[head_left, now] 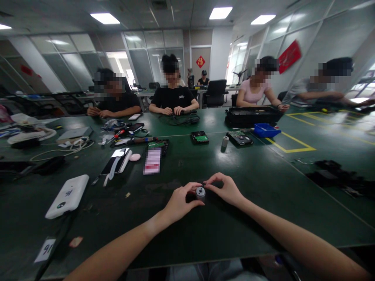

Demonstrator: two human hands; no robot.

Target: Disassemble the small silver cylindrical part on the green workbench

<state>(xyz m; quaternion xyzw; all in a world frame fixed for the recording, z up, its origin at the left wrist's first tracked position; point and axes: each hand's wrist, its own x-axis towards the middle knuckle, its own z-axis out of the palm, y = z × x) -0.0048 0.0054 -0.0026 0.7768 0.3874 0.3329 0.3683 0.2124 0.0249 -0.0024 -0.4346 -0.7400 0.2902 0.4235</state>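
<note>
Silver and cylindrical, a small metal part stands near the front of the green bench, its round end with dark holes facing up. The left hand curls around it from the side, fingers closed on the part with the thumb at its near side. The right hand reaches in beside it, its fingers pinched narrow at the part's upper edge; whether they grip something tiny there is too small to tell. Ahead, a second silver cylinder stands upright just beside a black drive-like unit, and another unit with a green board lies to the left of these. A blue tray sits near a long black housing. Left of the hands lie a pixelated phone, a round pink item and a white power bank with a dark cable at its lower end; below that is a white label. Across the bench, one person in a black shirt has both hands on dark cables, and another in a pink top sits behind the black housing.
</note>
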